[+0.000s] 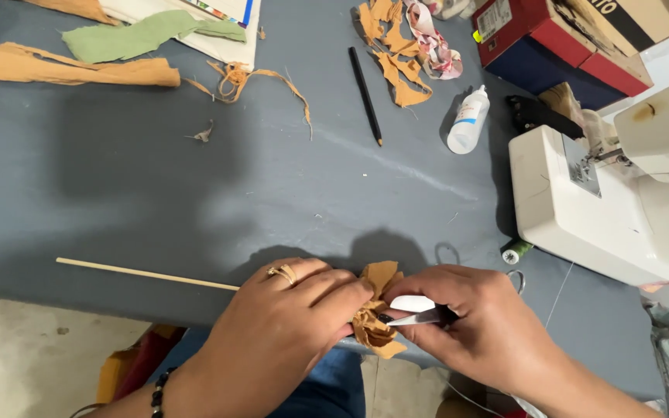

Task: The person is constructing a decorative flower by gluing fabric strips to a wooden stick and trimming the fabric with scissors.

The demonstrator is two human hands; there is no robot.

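A: What takes up the most room?

B: The grey surface (156, 178), then the white sewing machine (598, 201) at the right edge. Behind it, at the top right corner, a stack of boxes: a red one (551, 31) with a small white label on its near end, on a dark blue one (551, 73).

A: And the smaller things?

B: Tan fabric strips (63, 70) and a green one (141, 35) at top left, orange scraps (392, 54) at top centre, a white bottle with a blue label (468, 120) lying beside a black pencil (365, 94), and a thin wooden stick (145, 274) near the front edge.

A: The hands?

B: At the front edge. The left hand (288, 325) has its fingers (346, 298) curled tight round a tan fabric rosette (373, 317) (ring on one finger). The right hand (474, 325) is closed on a small metal tool (420, 316), its tip touching the rosette.
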